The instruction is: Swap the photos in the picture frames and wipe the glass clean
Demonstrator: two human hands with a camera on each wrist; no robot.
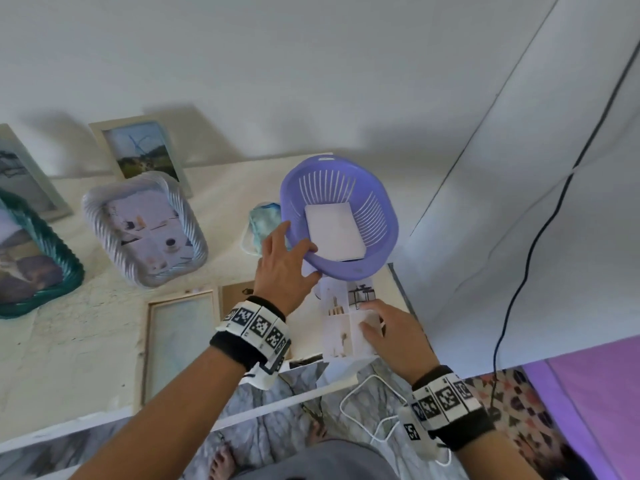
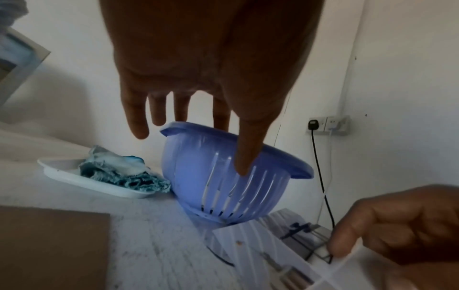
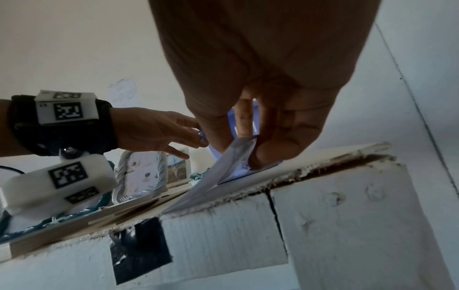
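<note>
From above, the left hand, fingers spread, tips the purple basket off the photos at the shelf's near right corner.

Its wrist view shows the thumb on the slatted wall.

From the right wrist, the right hand pinches one pale, glossy print's edge.

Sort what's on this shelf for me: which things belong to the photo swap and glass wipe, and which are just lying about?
Job:
- photo, pinched by the right hand
- wooden frame, lying flat
- silver frame
- teal frame
- blue cloth
- purple basket, tilted by the left hand

Lying about:
- black cable
- white cable
</note>
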